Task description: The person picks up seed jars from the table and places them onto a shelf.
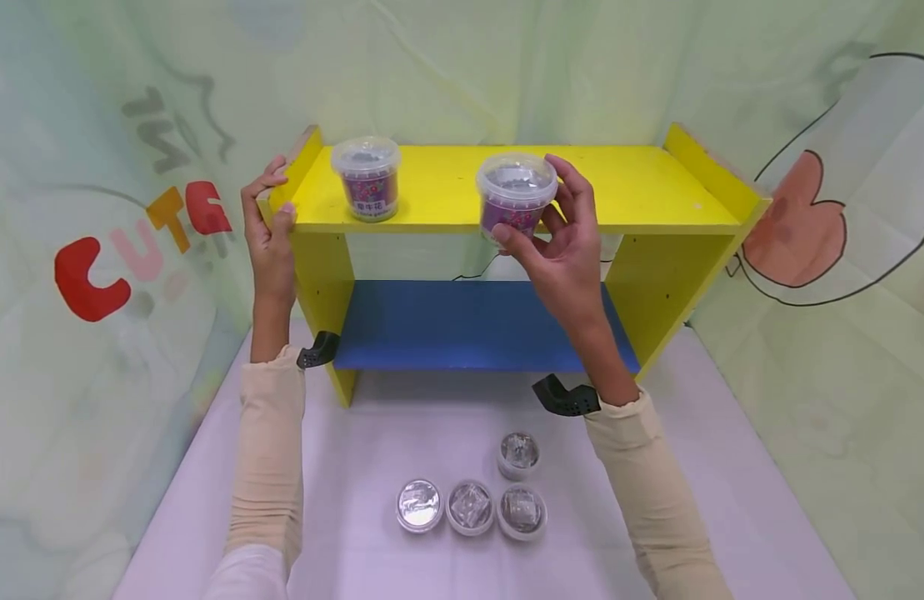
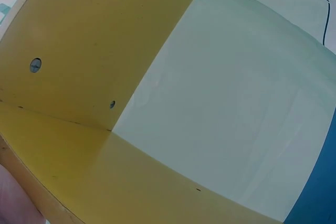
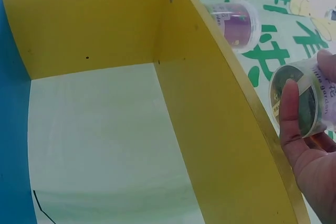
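My right hand (image 1: pixel 570 250) grips a clear lidded plastic cup (image 1: pixel 511 215) with a purple label, thumb in front and fingers round its far side. In the head view this cup is at the front edge of the yellow top board (image 1: pixel 439 183); in the right wrist view its base (image 3: pixel 294 98) hangs beyond that edge. A matching cup (image 1: pixel 370 187) stands upright on the board's left part. My left hand (image 1: pixel 270 229) holds the shelf's raised left end panel (image 1: pixel 304 167), thumb on the near inner side. Only a sliver of it shows in the left wrist view.
Below the top board lies a blue lower shelf (image 1: pixel 462 325) between yellow side walls (image 1: pixel 667 283). Several lidded cups (image 1: pixel 469 507) stand grouped on the pale tabletop (image 1: pixel 357 467) in front. A printed curtain (image 1: pixel 469 75) hangs behind and at both sides.
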Demonstrator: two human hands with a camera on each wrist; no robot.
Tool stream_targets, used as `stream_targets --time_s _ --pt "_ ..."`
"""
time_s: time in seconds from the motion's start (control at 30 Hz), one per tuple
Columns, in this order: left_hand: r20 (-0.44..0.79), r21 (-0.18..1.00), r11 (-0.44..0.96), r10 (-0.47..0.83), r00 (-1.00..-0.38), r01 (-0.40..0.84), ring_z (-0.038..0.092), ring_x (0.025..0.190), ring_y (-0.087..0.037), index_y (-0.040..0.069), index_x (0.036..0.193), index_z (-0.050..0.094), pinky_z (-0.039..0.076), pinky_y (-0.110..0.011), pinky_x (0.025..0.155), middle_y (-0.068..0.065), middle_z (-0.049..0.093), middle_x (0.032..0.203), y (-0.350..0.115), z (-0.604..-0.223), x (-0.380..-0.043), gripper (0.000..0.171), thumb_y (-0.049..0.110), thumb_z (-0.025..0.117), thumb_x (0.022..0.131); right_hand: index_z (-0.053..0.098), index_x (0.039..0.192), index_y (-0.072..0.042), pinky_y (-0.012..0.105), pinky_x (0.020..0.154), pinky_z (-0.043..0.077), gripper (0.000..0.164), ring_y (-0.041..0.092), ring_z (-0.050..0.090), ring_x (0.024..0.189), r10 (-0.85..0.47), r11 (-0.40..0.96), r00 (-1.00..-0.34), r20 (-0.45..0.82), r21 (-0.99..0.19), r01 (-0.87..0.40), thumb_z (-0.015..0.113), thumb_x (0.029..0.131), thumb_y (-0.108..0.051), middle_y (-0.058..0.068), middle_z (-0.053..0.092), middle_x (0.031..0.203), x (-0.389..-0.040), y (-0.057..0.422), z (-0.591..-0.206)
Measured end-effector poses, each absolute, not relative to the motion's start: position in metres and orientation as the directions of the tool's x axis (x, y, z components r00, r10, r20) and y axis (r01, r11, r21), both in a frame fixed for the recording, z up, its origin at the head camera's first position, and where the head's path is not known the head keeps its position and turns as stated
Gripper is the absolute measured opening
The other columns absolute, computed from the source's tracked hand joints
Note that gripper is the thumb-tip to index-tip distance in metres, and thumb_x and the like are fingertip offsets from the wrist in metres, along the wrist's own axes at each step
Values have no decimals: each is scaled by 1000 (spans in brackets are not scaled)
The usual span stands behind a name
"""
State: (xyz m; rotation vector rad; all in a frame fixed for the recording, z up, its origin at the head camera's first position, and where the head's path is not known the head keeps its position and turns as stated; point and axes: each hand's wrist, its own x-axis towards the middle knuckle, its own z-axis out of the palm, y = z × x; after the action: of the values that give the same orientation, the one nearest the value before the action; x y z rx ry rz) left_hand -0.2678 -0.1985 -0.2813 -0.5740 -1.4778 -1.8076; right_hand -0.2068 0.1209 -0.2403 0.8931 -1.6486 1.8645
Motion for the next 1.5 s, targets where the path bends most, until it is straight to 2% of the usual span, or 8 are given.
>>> stream_targets --time_s 0.2,0.4,0.57,0.7,0.8,0.97,1.2,1.5 --pt "737 635 -67 -246 -630 769 35 142 -16 18 116 53 38 -32 114 -10 43 149 -197 -281 -266 26 8 47 92 32 145 -7 25 73 60 74 27 55 117 -44 -127 -705 707 -704 -698 67 82 10 4 51 128 -212 118 -239" --pt "730 641 -77 -246 -638 764 36 142 -17 17 116 53 38 -32 114 -9 43 149 -195 -281 -266 26 8 48 92 30 146 -7 26 68 60 74 25 56 115 -44 -89 -726 686 -727 -681 66 84 8 6 51 128 -215 117 -239" --pt "736 634 -74 -248 -630 770 36 142 -16 18 116 53 39 -31 113 -8 44 148 -196 -279 -265 26 9 48 92 26 150 -9 23 74 60 78 22 55 121 -69 61 -723 688 -720 -691 69 86 0 12 50 135 -217 117 -237" --pt "737 634 -74 -244 -631 770 35 142 -15 18 115 53 39 -30 113 -8 44 148 -195 -278 -265 25 10 48 92 21 151 -4 20 82 57 88 19 55 124 -85 300 -674 734 -626 -719 75 82 -7 17 52 134 -215 121 -241" --pt "741 631 -64 -243 -626 773 36 142 -16 18 115 53 39 -30 113 -8 44 148 -196 -278 -265 25 10 48 92 21 150 0 23 85 57 89 20 56 124 -95 403 -632 770 -550 -731 77 82 -12 20 55 131 -214 123 -244" --pt "740 629 -68 -253 -623 775 36 142 -15 17 115 53 40 -30 112 -8 44 147 -197 -277 -264 25 9 48 92 25 149 -2 30 86 58 82 22 61 117 -84 411 -627 774 -547 -729 74 85 -17 19 58 129 -215 121 -245" --pt "729 640 -80 -249 -637 764 35 142 -15 18 116 53 42 -28 111 -7 44 148 -196 -279 -265 26 9 48 92 30 147 -4 42 85 58 80 23 64 110 -38 450 -672 740 -588 -673 76 84 -21 19 61 122 -215 116 -243" --pt "734 639 -61 -249 -631 767 36 142 -15 17 116 54 40 -29 112 -6 44 148 -197 -280 -265 26 9 48 92 34 146 -4 36 92 56 77 24 58 115 3 557 -737 676 -613 -560 75 85 -27 19 56 128 -218 113 -240"
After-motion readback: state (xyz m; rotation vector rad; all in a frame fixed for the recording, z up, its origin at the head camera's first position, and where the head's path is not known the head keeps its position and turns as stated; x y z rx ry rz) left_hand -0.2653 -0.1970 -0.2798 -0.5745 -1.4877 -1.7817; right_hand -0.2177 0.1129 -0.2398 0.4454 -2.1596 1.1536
